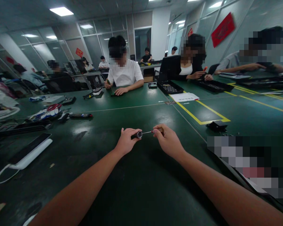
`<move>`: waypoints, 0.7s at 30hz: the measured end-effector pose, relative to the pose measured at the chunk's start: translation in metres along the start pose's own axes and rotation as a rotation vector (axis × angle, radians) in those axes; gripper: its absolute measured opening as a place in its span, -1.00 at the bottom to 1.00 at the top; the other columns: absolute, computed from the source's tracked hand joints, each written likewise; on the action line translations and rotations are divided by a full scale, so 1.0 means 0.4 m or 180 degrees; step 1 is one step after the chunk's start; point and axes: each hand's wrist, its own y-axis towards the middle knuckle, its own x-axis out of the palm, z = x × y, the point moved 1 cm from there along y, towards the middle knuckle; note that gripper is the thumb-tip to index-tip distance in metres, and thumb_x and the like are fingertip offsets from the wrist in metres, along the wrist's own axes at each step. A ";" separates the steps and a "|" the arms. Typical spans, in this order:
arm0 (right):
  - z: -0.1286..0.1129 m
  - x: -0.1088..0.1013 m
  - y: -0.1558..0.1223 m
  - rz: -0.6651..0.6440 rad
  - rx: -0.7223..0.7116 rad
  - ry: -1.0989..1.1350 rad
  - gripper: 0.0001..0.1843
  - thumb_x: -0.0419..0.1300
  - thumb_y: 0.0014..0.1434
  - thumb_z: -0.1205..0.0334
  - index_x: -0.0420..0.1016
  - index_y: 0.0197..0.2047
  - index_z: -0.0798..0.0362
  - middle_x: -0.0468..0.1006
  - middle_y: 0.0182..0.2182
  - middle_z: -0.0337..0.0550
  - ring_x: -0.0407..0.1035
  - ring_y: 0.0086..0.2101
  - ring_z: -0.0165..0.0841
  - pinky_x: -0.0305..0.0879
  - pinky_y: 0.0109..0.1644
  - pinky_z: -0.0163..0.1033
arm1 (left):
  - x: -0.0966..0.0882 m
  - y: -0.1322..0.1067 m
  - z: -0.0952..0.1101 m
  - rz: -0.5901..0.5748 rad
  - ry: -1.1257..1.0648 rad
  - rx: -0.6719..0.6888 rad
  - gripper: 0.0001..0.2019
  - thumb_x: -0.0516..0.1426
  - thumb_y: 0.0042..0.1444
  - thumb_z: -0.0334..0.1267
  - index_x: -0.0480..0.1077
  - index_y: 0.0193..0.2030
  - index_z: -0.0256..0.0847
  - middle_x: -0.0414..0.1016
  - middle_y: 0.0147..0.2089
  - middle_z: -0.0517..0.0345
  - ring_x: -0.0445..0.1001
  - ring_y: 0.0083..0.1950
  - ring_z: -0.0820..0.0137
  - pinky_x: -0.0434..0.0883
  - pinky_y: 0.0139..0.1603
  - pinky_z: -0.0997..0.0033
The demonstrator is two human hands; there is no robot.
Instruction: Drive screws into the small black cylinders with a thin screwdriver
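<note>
Near the middle of the green table, my left hand [127, 140] grips a small dark cylindrical part [139, 134] with a pale round rim, its end turned toward the right. My right hand [168, 141] is closed around the handle of a screwdriver [147, 132]. The thin metal shaft points left and its tip meets the rim of the cylindrical part. Whether the tip sits in a screw is too small to tell. My fingers hide most of the part's body and of the handle.
A black-and-white device with a strap [30, 153] lies at left, beyond it a dark pen-like tool [80, 115] and piled tools. At right are a small black block [217, 126] and yellow tape [200, 121]. Across the table, a person in white [126, 73] works near black trays [170, 87].
</note>
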 end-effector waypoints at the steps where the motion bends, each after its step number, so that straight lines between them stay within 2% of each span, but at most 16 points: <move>1: 0.000 0.001 -0.001 -0.0027 0.0007 0.0015 -0.80 0.08 0.29 0.10 0.47 -0.18 0.00 0.60 -0.40 -0.18 0.51 -0.36 -0.27 0.31 -0.22 -0.17 | 0.000 0.000 0.000 0.0008 0.0004 0.0004 -0.69 0.23 0.22 -0.31 0.50 0.10 0.02 0.56 0.08 0.11 0.39 0.19 0.15 -0.16 0.43 -0.36; 5: 0.007 0.004 -0.003 -0.0074 0.0103 -0.0102 -0.62 0.03 0.35 -0.08 0.53 -0.22 0.00 0.54 -0.49 -0.21 0.45 -0.44 -0.28 0.25 -0.33 -0.19 | -0.001 -0.001 0.000 0.0082 0.0001 -0.0053 -0.67 0.21 0.23 -0.29 0.48 0.13 0.02 0.55 0.11 0.09 0.39 0.20 0.13 -0.16 0.43 -0.38; 7: 0.014 0.006 -0.002 0.0071 0.0118 -0.0140 -0.48 -0.06 0.37 -0.18 0.56 -0.29 -0.01 0.51 -0.53 -0.20 0.44 -0.45 -0.27 0.22 -0.35 -0.19 | -0.001 -0.001 0.000 0.0105 -0.0005 -0.0063 -0.67 0.21 0.24 -0.29 0.48 0.14 0.02 0.55 0.12 0.08 0.39 0.21 0.11 -0.16 0.43 -0.40; 9: 0.022 0.010 -0.001 0.0219 0.0103 -0.0136 -0.42 -0.11 0.39 -0.17 0.57 -0.33 -0.01 0.51 -0.52 -0.18 0.45 -0.42 -0.25 0.22 -0.32 -0.18 | -0.001 -0.001 0.001 0.0095 -0.0006 -0.0030 -0.67 0.22 0.23 -0.28 0.49 0.13 0.02 0.55 0.12 0.08 0.39 0.21 0.11 -0.16 0.43 -0.41; 11: 0.028 0.015 -0.001 0.0304 0.0089 -0.0102 -0.49 -0.09 0.39 -0.11 0.56 -0.26 0.00 0.53 -0.47 -0.16 0.45 -0.40 -0.24 0.23 -0.29 -0.17 | 0.000 -0.002 0.002 0.0062 0.0027 0.0006 -0.67 0.23 0.23 -0.28 0.49 0.13 0.02 0.55 0.11 0.09 0.39 0.20 0.12 -0.17 0.43 -0.40; 13: 0.031 0.022 -0.004 0.0329 0.0095 -0.0005 -0.60 -0.05 0.38 -0.03 0.52 -0.11 0.02 0.56 -0.40 -0.15 0.44 -0.39 -0.25 0.25 -0.28 -0.17 | 0.000 -0.002 0.003 0.0056 0.0075 0.0008 -0.67 0.23 0.23 -0.27 0.49 0.14 0.03 0.55 0.10 0.10 0.38 0.20 0.12 -0.17 0.44 -0.38; 16: 0.030 0.028 -0.011 0.0250 0.0118 0.0291 -0.65 -0.03 0.34 0.07 0.40 0.06 0.01 0.58 -0.31 -0.15 0.44 -0.35 -0.26 0.27 -0.25 -0.17 | 0.001 -0.002 0.001 0.0134 0.0100 -0.0028 -0.66 0.23 0.23 -0.26 0.48 0.15 0.04 0.55 0.10 0.10 0.38 0.20 0.12 -0.16 0.44 -0.38; 18: 0.024 0.028 -0.014 0.0183 0.0122 0.0382 -0.67 -0.04 0.34 0.08 0.42 0.02 -0.01 0.57 -0.30 -0.16 0.44 -0.32 -0.26 0.28 -0.23 -0.16 | 0.003 -0.001 -0.003 0.0170 0.0111 -0.0023 -0.65 0.24 0.23 -0.24 0.48 0.16 0.05 0.55 0.09 0.09 0.38 0.20 0.11 -0.15 0.43 -0.38; 21: 0.016 0.022 -0.013 0.0198 0.0099 0.0187 -0.59 -0.11 0.39 -0.01 0.48 -0.22 -0.03 0.54 -0.38 -0.16 0.43 -0.33 -0.25 0.24 -0.24 -0.15 | 0.007 0.000 -0.009 0.0161 0.0126 0.0038 -0.64 0.25 0.23 -0.24 0.48 0.16 0.06 0.55 0.08 0.09 0.38 0.20 0.11 -0.17 0.43 -0.40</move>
